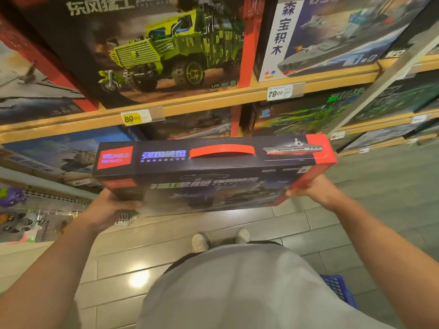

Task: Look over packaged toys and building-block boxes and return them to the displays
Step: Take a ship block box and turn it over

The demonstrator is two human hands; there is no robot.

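Wooden shelves [213, 100] fill the upper half of the view from nine o'clock round to three, packed with large building-block boxes standing face-out: a green truck box [152, 48] at twelve o'clock, a grey warship box [332, 34] at one o'clock, and darker boxes on the tier below. In front of that lower tier, at the centre of the view, the person holds a dark Sembo box [213, 172] with red corners and a red carry handle [222, 150] on its top edge, the box lying roughly level and tipped a little toward the camera. Risk, as I judge it: the box is wide and supported only at its two lower corners, so a slip at either end would swing it down toward the tiled floor [237, 224]; pushing it in at an angle could also catch the shelf lip or knock a price tag [135, 118] at eleven o'clock off its strip. Both arms reach forward and up, fairly straight. The left hand [108, 207] grips the seven o'clock corner with the thumb across the front face; the right hand [313, 188] grips the four o'clock corner, fingers wrapped behind it.
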